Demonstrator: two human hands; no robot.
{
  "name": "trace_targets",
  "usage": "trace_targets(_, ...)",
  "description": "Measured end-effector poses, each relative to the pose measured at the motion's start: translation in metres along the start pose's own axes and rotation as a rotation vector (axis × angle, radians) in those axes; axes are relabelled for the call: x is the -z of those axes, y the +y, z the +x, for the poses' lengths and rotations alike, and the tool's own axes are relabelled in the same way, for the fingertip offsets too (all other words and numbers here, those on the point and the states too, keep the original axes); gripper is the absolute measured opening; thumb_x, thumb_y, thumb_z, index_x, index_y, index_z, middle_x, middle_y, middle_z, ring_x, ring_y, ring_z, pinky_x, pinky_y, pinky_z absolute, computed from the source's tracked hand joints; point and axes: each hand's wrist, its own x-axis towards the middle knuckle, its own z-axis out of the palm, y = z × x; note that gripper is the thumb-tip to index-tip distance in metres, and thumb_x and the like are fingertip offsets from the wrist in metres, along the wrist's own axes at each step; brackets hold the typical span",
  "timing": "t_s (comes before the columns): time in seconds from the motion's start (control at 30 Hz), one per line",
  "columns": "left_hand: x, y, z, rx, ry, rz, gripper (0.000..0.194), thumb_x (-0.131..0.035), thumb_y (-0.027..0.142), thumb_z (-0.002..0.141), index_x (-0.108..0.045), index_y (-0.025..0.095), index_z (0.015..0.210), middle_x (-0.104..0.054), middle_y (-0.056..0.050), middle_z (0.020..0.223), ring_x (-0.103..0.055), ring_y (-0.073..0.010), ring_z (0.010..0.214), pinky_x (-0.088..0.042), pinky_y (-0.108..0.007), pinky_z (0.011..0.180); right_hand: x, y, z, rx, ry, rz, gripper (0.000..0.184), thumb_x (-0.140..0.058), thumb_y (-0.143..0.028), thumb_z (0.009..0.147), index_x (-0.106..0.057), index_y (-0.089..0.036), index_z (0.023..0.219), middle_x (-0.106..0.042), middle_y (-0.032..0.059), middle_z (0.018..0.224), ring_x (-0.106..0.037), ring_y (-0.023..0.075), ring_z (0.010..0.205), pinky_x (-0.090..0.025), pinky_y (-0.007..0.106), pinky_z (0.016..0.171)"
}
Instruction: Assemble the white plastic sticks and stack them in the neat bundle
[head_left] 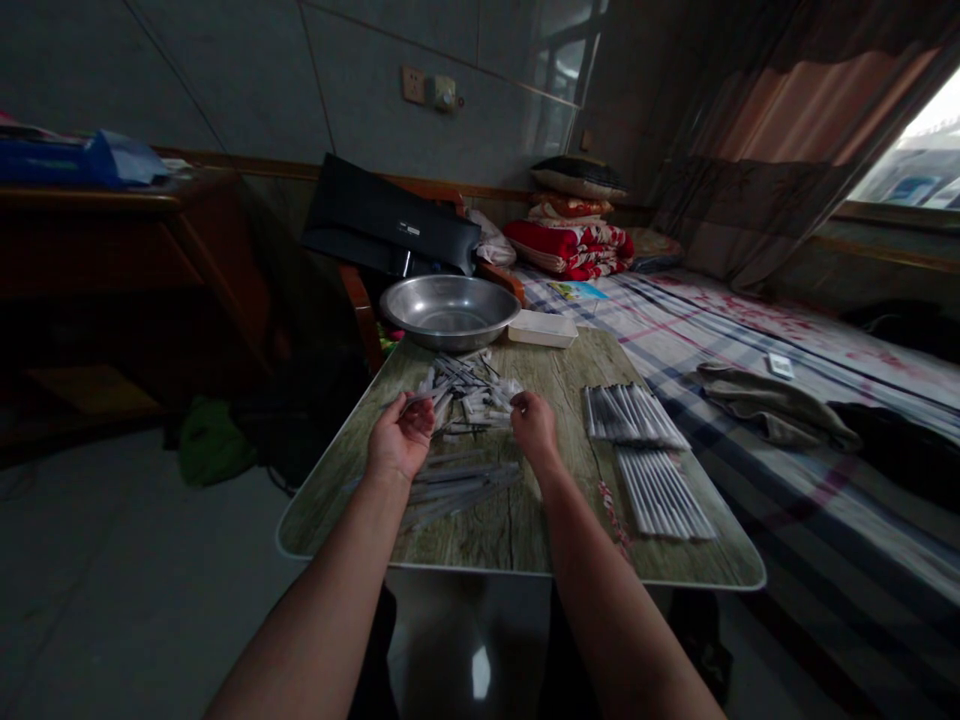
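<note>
Head view: left hand (401, 437) palm up, fingers half curled, a slim clear plastic tube (417, 401) caught across them; right hand (534, 426) narrowly curled, knuckles up, against a heap of tubes (466, 395) near the bench's (517, 540) far edge, any hold hidden. Loose tubes (459, 490) between hands and front edge; neat rows (630, 414) toward the right edge. Steel basin (448, 312), white tray (542, 328) at the far edge; striped bed (750, 340) beyond the right edge.
</note>
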Motion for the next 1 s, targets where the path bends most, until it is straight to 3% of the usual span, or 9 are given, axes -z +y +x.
trace_targets(0.4, 0.0, 0.003, -0.002, -0.019, 0.032, -0.017, 0.023, -0.049, 0.016, 0.092, -0.061, 0.014, 0.072, -0.065, -0.001, 0.056, -0.064, -0.0119, 0.049, -0.048, -0.02, 0.047, 0.003, -0.019, -0.009, 0.132, -0.231, -0.344, 0.031, -0.048, -0.018, 0.086, -0.071, -0.021, 0.106, -0.066, 0.0093, 0.112, -0.048, 0.0253, 0.105, -0.034, 0.034, 0.091)
trace_targets(0.67, 0.003, -0.001, -0.003, -0.017, 0.038, -0.006, 0.021, -0.05, 0.016, 0.091, -0.06, 0.014, 0.072, -0.063, 0.0, 0.055, -0.06, -0.0101, 0.046, -0.044, -0.019, 0.045, -0.013, -0.024, -0.006, 0.213, -0.384, -0.428, 0.053, -0.041, -0.015, 0.087, -0.051, -0.021, 0.138, -0.061, 0.0091, 0.13, -0.045, 0.0296, 0.112, -0.031, 0.04, 0.091)
trace_targets(0.8, 0.004, 0.001, -0.005, -0.01, 0.025, -0.005, 0.02, -0.051, 0.016, 0.09, -0.06, 0.014, 0.072, -0.063, -0.001, 0.056, -0.059, -0.0103, 0.046, -0.043, -0.018, 0.043, -0.013, -0.022, -0.004, 0.169, -0.386, -0.444, 0.052, -0.042, -0.011, 0.085, -0.055, -0.022, 0.134, -0.065, 0.0104, 0.122, -0.047, 0.0303, 0.111, -0.031, 0.039, 0.089)
trace_targets(1.0, 0.005, 0.005, -0.007, 0.006, 0.021, 0.001, 0.021, -0.05, 0.016, 0.09, -0.06, 0.015, 0.072, -0.062, -0.001, 0.055, -0.058, -0.0097, 0.045, -0.042, -0.017, 0.042, -0.011, -0.017, 0.0, 0.136, -0.342, -0.488, 0.037, -0.043, -0.014, 0.089, -0.07, -0.026, 0.111, -0.067, 0.0097, 0.111, -0.049, 0.0278, 0.106, -0.034, 0.036, 0.084)
